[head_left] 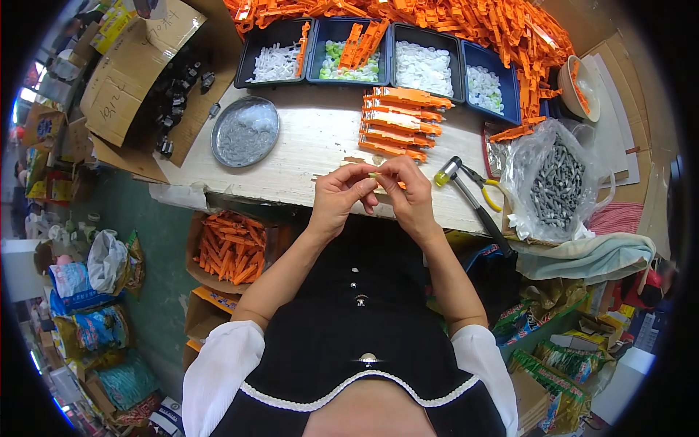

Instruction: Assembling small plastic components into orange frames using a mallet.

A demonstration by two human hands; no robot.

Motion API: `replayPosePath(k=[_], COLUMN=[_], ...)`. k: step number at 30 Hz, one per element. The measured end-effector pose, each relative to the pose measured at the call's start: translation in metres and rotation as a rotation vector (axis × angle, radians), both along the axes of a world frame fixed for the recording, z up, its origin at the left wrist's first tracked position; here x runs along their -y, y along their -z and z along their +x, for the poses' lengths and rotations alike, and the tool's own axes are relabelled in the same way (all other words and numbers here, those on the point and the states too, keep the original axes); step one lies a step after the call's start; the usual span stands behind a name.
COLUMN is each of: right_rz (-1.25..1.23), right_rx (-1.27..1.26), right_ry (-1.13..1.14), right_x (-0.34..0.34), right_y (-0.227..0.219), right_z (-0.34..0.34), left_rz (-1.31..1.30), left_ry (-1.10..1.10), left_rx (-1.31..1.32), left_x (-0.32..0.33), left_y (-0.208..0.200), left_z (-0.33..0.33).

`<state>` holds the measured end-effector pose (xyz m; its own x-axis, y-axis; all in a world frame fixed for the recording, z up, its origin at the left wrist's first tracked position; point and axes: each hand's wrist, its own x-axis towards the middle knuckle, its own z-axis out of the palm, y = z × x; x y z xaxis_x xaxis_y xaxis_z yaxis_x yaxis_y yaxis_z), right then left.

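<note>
Just over the table's front edge, my left hand [340, 195] and my right hand [411, 195] meet with their fingertips pinched together. Between them is a small yellow-green plastic piece [373, 175], mostly covered by the fingers. Right beyond my hands lies a stack of orange plastic parts [400, 116], laid side by side. To the right of my right hand rest a hammer [473, 197] with a yellowish head face and a pair of pliers [484, 186] with yellow handles.
Dark bins [391, 62] of small white and green pieces line the back, before a heap of orange parts [502, 33]. A round metal tray [247, 156] lies left, near a cardboard box [135, 80] of black parts. A plastic bag [520, 156] holds grey metal pieces at right.
</note>
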<state>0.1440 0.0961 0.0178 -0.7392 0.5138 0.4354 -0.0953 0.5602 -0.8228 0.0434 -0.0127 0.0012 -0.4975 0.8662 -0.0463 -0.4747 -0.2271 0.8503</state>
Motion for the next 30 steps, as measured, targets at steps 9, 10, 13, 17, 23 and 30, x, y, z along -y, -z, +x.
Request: replayPosePath(k=[9,10,13,17,23,30], right_rz=[0.226,0.223,0.405,0.482,0.614,0.674], right_rx=[0.065,0.071,0.229,0.263,0.273,0.339], right_ry=[0.082,0.084,0.074,0.084,0.090,0.015], right_x=[-0.002,-0.004,-0.009,-0.005,-0.004,-0.015], right_y=[0.002,0.005,0.018,0.022,0.035,0.024], right_z=[-0.009,-0.007,-0.004,-0.010,-0.020,-0.017], left_rz=[-0.104,-0.129,-0.187,-0.252,-0.316,-0.395], left_ry=[-0.037,-0.073,-0.107,-0.103,-0.077,0.066], left_rx=[-0.122,-0.306,-0.563,-0.678,-0.869,-0.875], left_x=[-0.006,-0.006,-0.004,-0.005,-0.007,-0.014], left_y=[-0.005,-0.008,-0.004,0.010,0.016,0.010], left_z=[-0.007,-0.013,-0.031,-0.037,-0.038,-0.048])
